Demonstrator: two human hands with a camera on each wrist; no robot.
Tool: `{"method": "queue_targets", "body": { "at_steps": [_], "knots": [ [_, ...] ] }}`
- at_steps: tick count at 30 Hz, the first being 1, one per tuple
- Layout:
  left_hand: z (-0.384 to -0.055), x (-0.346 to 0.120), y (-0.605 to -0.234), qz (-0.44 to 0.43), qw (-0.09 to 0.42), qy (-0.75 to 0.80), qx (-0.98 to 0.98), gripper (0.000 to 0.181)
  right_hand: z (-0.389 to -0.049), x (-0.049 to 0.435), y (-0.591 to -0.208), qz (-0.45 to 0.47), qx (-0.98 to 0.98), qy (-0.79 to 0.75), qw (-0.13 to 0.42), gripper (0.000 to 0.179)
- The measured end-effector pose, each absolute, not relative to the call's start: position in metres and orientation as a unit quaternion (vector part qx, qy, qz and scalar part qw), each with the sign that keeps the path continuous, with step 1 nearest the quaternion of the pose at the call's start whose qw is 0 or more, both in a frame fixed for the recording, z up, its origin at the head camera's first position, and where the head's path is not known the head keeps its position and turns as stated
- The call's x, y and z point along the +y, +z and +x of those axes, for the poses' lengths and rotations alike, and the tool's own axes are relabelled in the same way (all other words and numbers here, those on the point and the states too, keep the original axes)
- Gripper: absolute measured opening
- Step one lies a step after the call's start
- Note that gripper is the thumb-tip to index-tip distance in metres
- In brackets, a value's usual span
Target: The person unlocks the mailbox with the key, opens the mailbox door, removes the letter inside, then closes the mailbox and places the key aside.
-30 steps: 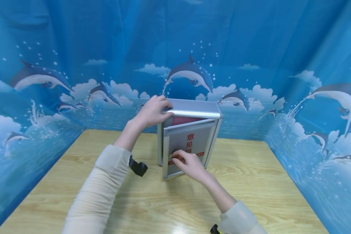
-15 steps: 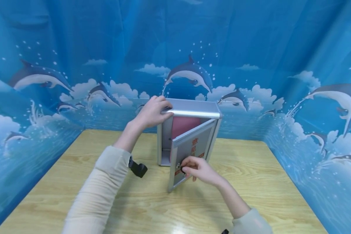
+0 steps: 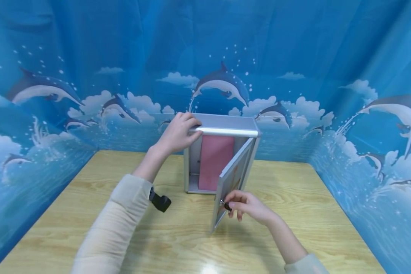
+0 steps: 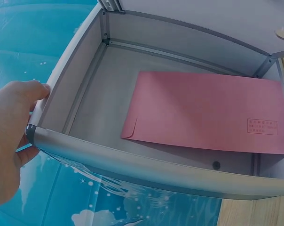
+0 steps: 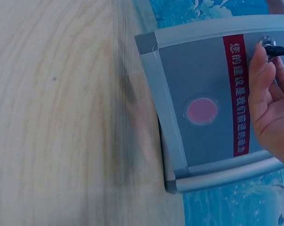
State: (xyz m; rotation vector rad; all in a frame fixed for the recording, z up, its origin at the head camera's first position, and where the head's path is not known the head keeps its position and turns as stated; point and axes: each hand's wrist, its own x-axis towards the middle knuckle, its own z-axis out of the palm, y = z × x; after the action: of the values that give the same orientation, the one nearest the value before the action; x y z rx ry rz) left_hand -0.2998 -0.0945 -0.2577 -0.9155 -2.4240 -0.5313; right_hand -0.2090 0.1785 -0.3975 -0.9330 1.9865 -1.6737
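Observation:
A silver metal suggestion box (image 3: 226, 121) stands upright on the table with its front door (image 3: 233, 177) swung partly outward on its right-hand hinge. My left hand (image 3: 177, 133) grips the box's top left corner, thumb on the front edge and fingers over the top. With thumb and fingers, my right hand (image 3: 251, 207) pinches a black-headed key (image 3: 227, 206) that sits in the door's lock (image 5: 265, 42). Inside the box a pink envelope (image 4: 208, 113) leans against the back panel; small print marks one corner. Red lettering on a strip (image 5: 237, 94) runs across the door's outer face.
Under the box is a wood-grain table (image 3: 178, 236). A blue curtain (image 3: 123, 57) printed with dolphins and waves encloses the back and both sides. A black wrist camera (image 3: 161, 201) hangs below the left sleeve (image 3: 111, 220).
The door has swung wider, toward me and to the right, with my right hand following on the key. More of the pink envelope shows. My left hand has stayed on the corner.

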Motion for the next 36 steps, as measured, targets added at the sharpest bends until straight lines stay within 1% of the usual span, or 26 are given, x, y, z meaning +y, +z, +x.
{"method": "queue_targets", "body": {
  "at_steps": [6,10,13,17,21,23,28,33,36],
  "knots": [
    [-0.300,-0.094,-0.257,-0.337,0.258,-0.193,-0.884,0.026,-0.206,0.190,-0.398,-0.344,0.669,-0.624,0.211,0.022],
    [-0.301,-0.094,-0.257,-0.336,0.257,-0.192,-0.885,0.027,-0.204,0.198,-0.398,-0.349,0.661,-0.629,0.216,0.018],
    [-0.301,-0.094,-0.257,-0.334,0.255,-0.190,-0.887,0.027,-0.202,0.203,-0.399,-0.346,0.659,-0.630,0.221,0.018],
    [-0.301,-0.095,-0.258,-0.335,0.257,-0.184,-0.888,0.026,-0.201,0.210,-0.402,-0.354,0.650,-0.637,0.216,0.021],
    [-0.301,-0.096,-0.259,-0.339,0.271,-0.174,-0.884,0.025,-0.201,0.218,-0.405,-0.373,0.636,-0.644,0.204,0.018],
    [-0.302,-0.096,-0.261,-0.342,0.282,-0.170,-0.880,0.024,-0.201,0.223,-0.407,-0.379,0.628,-0.649,0.201,0.021],
    [-0.303,-0.095,-0.265,-0.348,0.307,-0.160,-0.871,0.023,-0.198,0.234,-0.409,-0.378,0.599,-0.674,0.211,0.035],
    [-0.303,-0.095,-0.269,-0.351,0.322,-0.157,-0.865,0.023,-0.195,0.243,-0.411,-0.368,0.575,-0.698,0.216,0.036],
    [-0.304,-0.095,-0.273,-0.353,0.338,-0.154,-0.859,0.023,-0.194,0.248,-0.414,-0.372,0.561,-0.709,0.207,0.039]
  ]
}}
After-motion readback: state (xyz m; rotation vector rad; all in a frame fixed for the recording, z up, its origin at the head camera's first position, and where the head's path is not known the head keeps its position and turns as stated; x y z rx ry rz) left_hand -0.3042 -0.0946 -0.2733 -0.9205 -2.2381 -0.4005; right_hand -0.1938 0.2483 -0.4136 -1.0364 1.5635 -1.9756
